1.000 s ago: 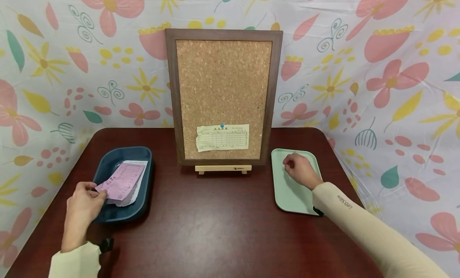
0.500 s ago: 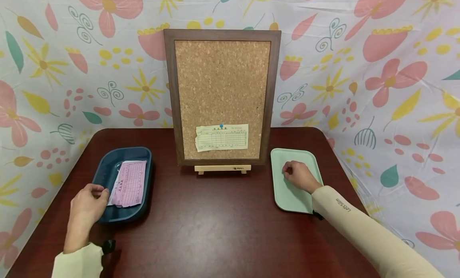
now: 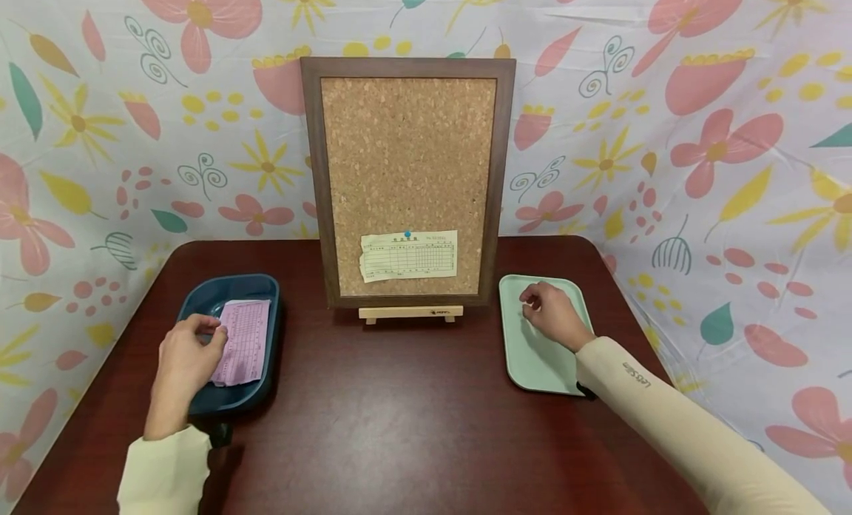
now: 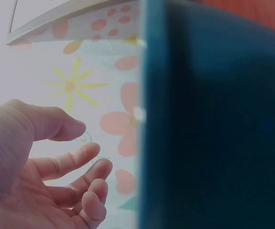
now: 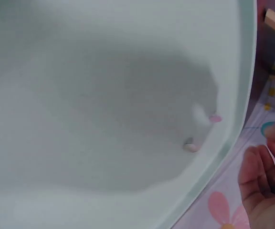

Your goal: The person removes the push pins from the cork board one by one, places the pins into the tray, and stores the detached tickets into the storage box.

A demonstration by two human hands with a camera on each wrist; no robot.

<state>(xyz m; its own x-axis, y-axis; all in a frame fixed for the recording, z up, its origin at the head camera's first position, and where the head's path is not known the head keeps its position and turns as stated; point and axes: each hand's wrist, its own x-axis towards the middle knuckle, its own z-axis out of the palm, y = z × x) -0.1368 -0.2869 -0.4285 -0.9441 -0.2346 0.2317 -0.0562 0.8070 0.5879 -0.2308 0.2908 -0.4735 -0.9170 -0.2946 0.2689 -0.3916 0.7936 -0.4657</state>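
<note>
My left hand [image 3: 189,352] is over the near left side of a dark blue tray [image 3: 274,330]. Its thumb and fingers stand apart in the left wrist view, with nothing between them. Beside the fingertips, inside that tray, lies a pink printed slip [image 3: 246,337] on a white sheet. My right hand [image 3: 555,319] hovers over a pale green tray [image 3: 532,367], fingers loosely bent towards the thumb and no object showing between them. In the right wrist view a pink tack [image 5: 216,118] and a whitish tack [image 5: 191,145] lie in the green tray.
Between the trays a framed cork board [image 3: 409,160] leans on a small wooden stand [image 3: 410,311]. One pale yellow form [image 3: 409,257] is fixed low on it by a blue tack [image 3: 407,234]. A flowered cloth [image 3: 592,152] hangs behind the dark red table [image 3: 399,411].
My left hand has let go of the pink slip, which now lies flat on the white sheet in the blue tray. That hand has since moved right and up. The right hand has barely shifted.
</note>
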